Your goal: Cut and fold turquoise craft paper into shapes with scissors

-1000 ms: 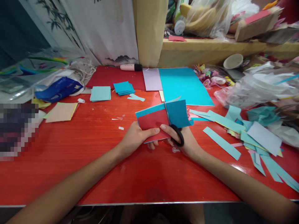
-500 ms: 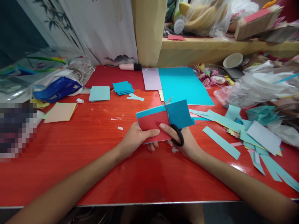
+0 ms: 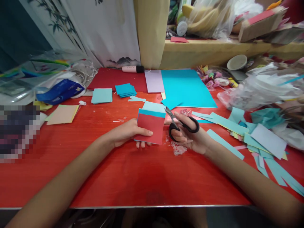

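My left hand (image 3: 128, 131) pinches a red paper rectangle (image 3: 152, 126) laid over a blue paper strip (image 3: 152, 112), thumb on top and fingers beneath. Pale blue paper (image 3: 154, 106) shows behind their upper edge; whether it is held too I cannot tell. In my right hand (image 3: 190, 136) are black-handled scissors (image 3: 174, 118), fingers through the loops. Their blades point up and left, tips close to the held papers' upper right corner. Just beyond the tips a blue paper piece (image 3: 172, 103) lies against the large blue sheet (image 3: 187, 85).
Pale blue squares (image 3: 101, 95), darker blue squares (image 3: 125, 90) and beige paper (image 3: 63, 114) lie at left. Paper offcuts (image 3: 263, 142) and plastic bags (image 3: 258, 85) crowd the right. A pink marker (image 3: 133, 69) rests on dark red paper (image 3: 116, 79) at the back.
A blue piece has come off the held paper and dropped near the large sheet. The scissors have moved off the paper to the right, and my left hand has shifted slightly left.
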The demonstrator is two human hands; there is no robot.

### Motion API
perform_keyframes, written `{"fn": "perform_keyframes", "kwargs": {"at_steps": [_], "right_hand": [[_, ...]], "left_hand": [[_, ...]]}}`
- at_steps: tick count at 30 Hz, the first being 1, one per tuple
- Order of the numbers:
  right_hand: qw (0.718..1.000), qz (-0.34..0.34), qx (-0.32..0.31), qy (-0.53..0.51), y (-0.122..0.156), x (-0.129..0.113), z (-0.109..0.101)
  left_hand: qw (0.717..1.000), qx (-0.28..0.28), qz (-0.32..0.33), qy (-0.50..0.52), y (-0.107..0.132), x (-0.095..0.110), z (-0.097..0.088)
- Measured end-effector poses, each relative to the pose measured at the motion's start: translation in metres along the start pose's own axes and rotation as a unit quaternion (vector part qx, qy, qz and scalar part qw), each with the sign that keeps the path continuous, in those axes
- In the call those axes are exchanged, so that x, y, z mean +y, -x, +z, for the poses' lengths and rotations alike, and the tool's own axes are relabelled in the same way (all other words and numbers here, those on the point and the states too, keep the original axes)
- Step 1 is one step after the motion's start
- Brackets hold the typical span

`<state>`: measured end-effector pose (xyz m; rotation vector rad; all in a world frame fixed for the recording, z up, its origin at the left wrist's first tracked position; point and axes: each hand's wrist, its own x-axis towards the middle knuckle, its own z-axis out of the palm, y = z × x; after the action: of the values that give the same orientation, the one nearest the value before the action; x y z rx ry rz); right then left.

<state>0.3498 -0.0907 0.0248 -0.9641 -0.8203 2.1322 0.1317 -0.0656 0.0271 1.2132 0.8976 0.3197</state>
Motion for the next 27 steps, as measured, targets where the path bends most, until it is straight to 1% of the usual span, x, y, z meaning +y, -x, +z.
{"fn": "perform_keyframes", "kwargs": {"at_steps": [1, 3, 6, 8, 9, 10, 11, 13, 15, 16, 17, 18, 19, 21, 23, 25, 27], "right_hand": [[1.0, -0.004, -0.001, 0.019, 0.0, 0.0, 0.0], [0.996, -0.026, 0.006, 0.09, 0.0, 0.001, 0.0], [0.974, -0.086, 0.041, 0.204, 0.0, 0.006, 0.004], [0.962, -0.121, 0.062, 0.235, 0.0, 0.008, 0.008], [0.96, -0.129, 0.066, 0.239, 0.0, 0.01, 0.01], [0.959, -0.132, 0.068, 0.241, 0.0, 0.011, 0.011], [0.958, -0.133, 0.071, 0.243, -0.001, 0.012, 0.012], [0.955, -0.14, 0.086, 0.246, -0.002, 0.013, 0.012], [0.953, -0.148, 0.1, 0.246, -0.003, 0.014, 0.012], [0.953, -0.147, 0.101, 0.247, -0.003, 0.014, 0.012], [0.952, -0.147, 0.103, 0.247, -0.004, 0.014, 0.012], [0.952, -0.151, 0.105, 0.245, -0.004, 0.014, 0.012], [0.95, -0.16, 0.109, 0.245, -0.004, 0.015, 0.013], [0.945, -0.187, 0.118, 0.243, -0.004, 0.015, 0.013], [0.94, -0.212, 0.122, 0.238, -0.004, 0.015, 0.013], [0.938, -0.232, 0.121, 0.227, -0.003, 0.015, 0.013], [0.936, -0.256, 0.124, 0.206, -0.004, 0.015, 0.012]], "left_hand": [[1.0, -0.001, -0.008, -0.005, 0.0, 0.0, -0.002], [1.0, -0.011, -0.021, -0.02, 0.001, 0.001, -0.003], [0.997, -0.048, -0.04, -0.045, 0.005, 0.003, 0.0], [0.994, -0.071, -0.057, -0.065, 0.007, 0.004, 0.004], [0.993, -0.073, -0.061, -0.074, 0.008, 0.005, 0.006], [0.993, -0.066, -0.06, -0.079, 0.009, 0.006, 0.007], [0.994, -0.046, -0.054, -0.08, 0.009, 0.007, 0.008], [0.997, 0.018, -0.031, -0.071, 0.009, 0.008, 0.007], [0.994, 0.097, 0.004, -0.057, 0.009, 0.01, 0.006], [0.99, 0.129, 0.021, -0.053, 0.009, 0.011, 0.005], [0.987, 0.149, 0.035, -0.053, 0.009, 0.012, 0.005], [0.986, 0.155, 0.042, -0.054, 0.01, 0.013, 0.006], [0.987, 0.148, 0.041, -0.055, 0.011, 0.014, 0.007], [0.992, 0.113, 0.025, -0.049, 0.014, 0.015, 0.011], [0.995, 0.091, 0.025, -0.014, 0.014, 0.014, 0.015], [0.992, 0.101, 0.059, 0.039, 0.012, 0.012, 0.018], [0.982, 0.124, 0.107, 0.092, 0.008, 0.008, 0.021]]}}
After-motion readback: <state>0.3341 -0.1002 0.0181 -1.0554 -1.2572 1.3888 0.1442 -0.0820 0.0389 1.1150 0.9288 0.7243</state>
